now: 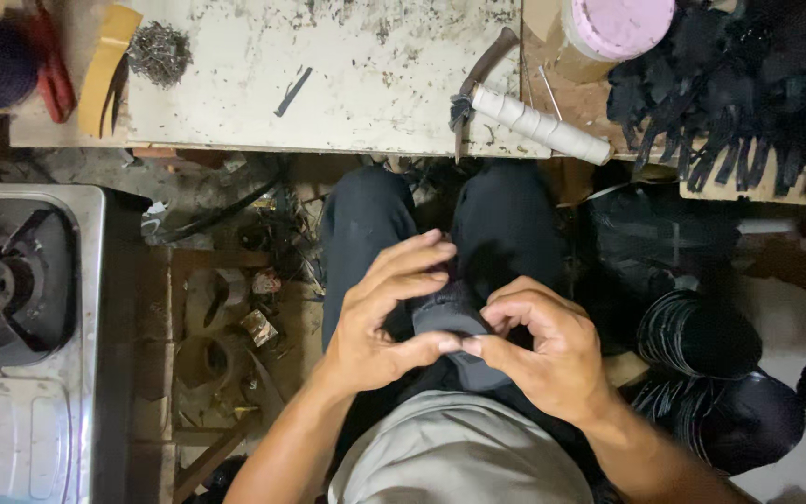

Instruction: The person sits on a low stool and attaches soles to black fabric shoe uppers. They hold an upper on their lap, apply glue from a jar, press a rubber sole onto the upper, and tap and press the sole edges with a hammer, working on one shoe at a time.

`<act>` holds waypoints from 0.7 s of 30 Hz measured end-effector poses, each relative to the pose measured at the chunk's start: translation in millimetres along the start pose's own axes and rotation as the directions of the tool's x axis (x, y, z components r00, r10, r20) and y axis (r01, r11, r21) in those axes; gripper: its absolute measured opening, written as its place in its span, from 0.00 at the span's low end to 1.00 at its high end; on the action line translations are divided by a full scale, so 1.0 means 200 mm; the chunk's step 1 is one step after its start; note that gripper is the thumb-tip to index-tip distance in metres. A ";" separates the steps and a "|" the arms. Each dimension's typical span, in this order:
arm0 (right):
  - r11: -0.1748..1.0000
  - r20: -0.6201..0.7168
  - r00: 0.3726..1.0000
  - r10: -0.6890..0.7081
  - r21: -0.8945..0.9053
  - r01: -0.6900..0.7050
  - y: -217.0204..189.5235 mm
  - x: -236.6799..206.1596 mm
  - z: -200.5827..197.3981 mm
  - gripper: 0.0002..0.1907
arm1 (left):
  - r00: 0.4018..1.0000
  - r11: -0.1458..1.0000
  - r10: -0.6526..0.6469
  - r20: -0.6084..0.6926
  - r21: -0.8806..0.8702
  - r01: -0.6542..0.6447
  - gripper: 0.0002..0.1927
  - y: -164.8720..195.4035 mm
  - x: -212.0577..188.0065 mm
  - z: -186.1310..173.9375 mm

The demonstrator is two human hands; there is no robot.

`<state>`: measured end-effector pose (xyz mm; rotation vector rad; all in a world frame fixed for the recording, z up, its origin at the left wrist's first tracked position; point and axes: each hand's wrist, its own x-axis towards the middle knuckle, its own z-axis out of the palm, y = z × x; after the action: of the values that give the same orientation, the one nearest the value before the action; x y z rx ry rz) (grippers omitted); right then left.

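Note:
My left hand (386,317) and my right hand (545,347) meet over my lap, above my dark trousers. Both hold a small dark grey piece of soft material (459,329) between thumbs and fingertips. My left thumb presses its lower edge while the left fingers curl over its top. My right fingers pinch its right side. Part of the piece is hidden behind my fingers.
A worn white worktop (328,84) lies ahead with a hammer with a white wrapped handle (534,117), a pile of small metal bits (158,51) and a pink-lidded container (619,23). Black strips (748,84) are heaped at right, black rolled stacks (701,336) below them. A gas stove (11,280) sits at left.

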<state>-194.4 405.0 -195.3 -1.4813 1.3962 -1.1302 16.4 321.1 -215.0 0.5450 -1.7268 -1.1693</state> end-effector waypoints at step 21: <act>0.954 0.286 0.952 0.109 -0.298 -0.020 0.10 -0.09 0.19 0.13 | 0.906 0.914 -0.401 0.134 0.118 0.388 0.15 -0.03 -0.49 -0.21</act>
<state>-164.2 420.8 -227.7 -1.7173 1.4257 -0.6399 96.1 374.3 -260.2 0.9124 -1.8616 -1.4542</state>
